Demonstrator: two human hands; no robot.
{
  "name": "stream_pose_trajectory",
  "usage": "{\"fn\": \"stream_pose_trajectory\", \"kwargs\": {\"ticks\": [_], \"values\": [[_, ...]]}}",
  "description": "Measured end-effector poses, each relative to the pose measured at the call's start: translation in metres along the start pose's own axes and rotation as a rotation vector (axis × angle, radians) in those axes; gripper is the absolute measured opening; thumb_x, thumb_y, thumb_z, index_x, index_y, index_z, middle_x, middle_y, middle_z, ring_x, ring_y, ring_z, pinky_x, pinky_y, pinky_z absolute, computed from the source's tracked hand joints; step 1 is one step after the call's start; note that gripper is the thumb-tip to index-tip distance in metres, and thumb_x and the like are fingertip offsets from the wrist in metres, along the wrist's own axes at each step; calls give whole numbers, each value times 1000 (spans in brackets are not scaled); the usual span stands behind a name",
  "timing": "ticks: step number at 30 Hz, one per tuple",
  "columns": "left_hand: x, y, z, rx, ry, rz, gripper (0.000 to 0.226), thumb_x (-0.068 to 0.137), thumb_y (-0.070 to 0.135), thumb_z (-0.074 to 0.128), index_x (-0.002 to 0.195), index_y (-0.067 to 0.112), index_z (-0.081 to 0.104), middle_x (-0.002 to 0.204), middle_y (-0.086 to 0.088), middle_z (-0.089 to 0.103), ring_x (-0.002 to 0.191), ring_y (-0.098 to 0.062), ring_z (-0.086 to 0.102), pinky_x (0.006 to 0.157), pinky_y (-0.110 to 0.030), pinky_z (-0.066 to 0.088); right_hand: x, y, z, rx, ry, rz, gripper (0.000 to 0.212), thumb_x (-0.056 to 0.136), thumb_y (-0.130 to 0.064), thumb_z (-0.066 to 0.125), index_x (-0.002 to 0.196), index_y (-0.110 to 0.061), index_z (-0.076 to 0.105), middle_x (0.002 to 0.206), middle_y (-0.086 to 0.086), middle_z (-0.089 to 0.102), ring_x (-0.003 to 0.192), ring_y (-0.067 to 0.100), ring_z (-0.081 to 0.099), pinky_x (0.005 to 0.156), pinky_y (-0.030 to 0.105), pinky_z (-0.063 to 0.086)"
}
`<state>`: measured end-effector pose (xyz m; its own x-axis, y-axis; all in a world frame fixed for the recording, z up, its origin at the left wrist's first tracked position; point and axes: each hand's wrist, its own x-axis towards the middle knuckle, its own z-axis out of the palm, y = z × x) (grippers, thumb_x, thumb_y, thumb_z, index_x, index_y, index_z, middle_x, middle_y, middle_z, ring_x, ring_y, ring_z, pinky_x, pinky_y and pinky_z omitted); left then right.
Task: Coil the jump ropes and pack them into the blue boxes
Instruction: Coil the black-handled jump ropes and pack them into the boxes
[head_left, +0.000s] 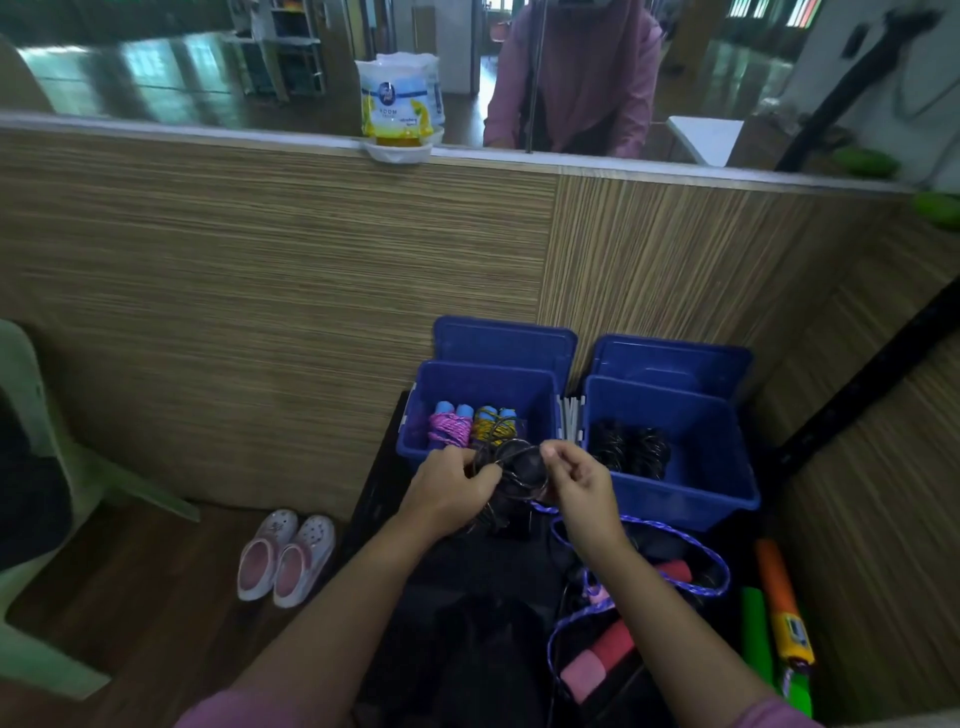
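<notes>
Both hands, left hand (451, 486) and right hand (576, 478), grasp a black jump rope (514, 467) coil just before the left blue box (483, 382)

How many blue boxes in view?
2. The left blue box holds coiled pink and yellow ropes; the right blue box holds black coils. A lid stands behind each. None looks hidden.

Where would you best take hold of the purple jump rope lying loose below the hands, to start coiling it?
Judging from its pose, grip a pink foam handle of the purple jump rope, coming from above. The handle is thick and lies exposed, whereas the cord sprawls in loose loops that would tangle. Both the left hand and right hand are currently busy with the black rope coil.
</notes>
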<state>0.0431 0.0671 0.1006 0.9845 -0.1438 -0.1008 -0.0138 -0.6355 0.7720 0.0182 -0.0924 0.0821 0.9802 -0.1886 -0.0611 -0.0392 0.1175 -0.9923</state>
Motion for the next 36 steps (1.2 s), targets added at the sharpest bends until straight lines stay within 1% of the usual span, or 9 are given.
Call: {"fn": "stream_pose_trajectory", "kwargs": {"ticks": [5,7,9,12,15,19,26,31,36], "values": [[-4,0,-2,2,41,99,27,72,42,52,49,28,53,46,11,46,70,-31,60,58,-29,36,2,-9,1,222,-159,163,23,98,-16,46,87,-2,61,74,7,71,68,14,66,64,30,57],[-4,-5,-3,40,69,119,27,68,51,47,74,32,64,63,10,60,81,-28,64,66,-30,44,3,-14,-1,196,-170,162,20,97,-16,49,87,-1,60,70,6,68,63,14,63,70,36,59],[-5,-9,-4,68,77,166,59,67,56,43,120,35,57,100,9,68,98,-17,64,85,-34,50,3,-17,-3,126,-176,140,18,97,-14,50,86,-2,58,72,4,66,63,14,61,70,37,59],[-9,-11,-1,55,90,265,68,72,52,46,136,31,47,122,13,61,110,-6,58,97,-32,47,5,-16,-3,32,-170,101,17,98,-14,47,86,-6,56,97,0,68,85,19,62,65,32,58],[-12,-5,0,82,39,275,60,83,43,50,139,27,38,105,12,61,104,-11,60,87,-28,45,6,-20,-3,-42,-173,77,19,100,-18,43,93,-4,54,106,-10,69,84,14,66,65,34,58],[-10,1,-5,162,-120,224,47,94,31,44,139,23,31,67,9,48,75,-19,54,69,-32,35,4,-21,-6,-143,-202,73,23,101,-20,41,103,1,53,81,11,62,60,13,64,51,26,56],[-10,-7,-2,118,-211,164,37,79,44,31,92,20,55,86,-7,64,83,-26,60,79,-44,49,7,-16,-10,-235,-277,162,22,102,-19,39,84,-13,51,60,-2,61,51,13,61,51,26,56],[-13,-7,6,52,-107,149,44,81,42,42,122,26,41,76,-1,60,69,-19,57,68,-40,48,14,-21,-5,-230,-251,153,25,101,-15,42,80,-8,52,58,-2,56,49,5,55,48,19,49],[-15,-11,7,29,13,233,77,78,47,45,143,38,5,150,3,31,110,-21,56,92,-40,46,20,-16,-8,-198,-229,116,24,99,-18,46,79,-8,53,70,8,52,67,17,50,65,30,44]]}}
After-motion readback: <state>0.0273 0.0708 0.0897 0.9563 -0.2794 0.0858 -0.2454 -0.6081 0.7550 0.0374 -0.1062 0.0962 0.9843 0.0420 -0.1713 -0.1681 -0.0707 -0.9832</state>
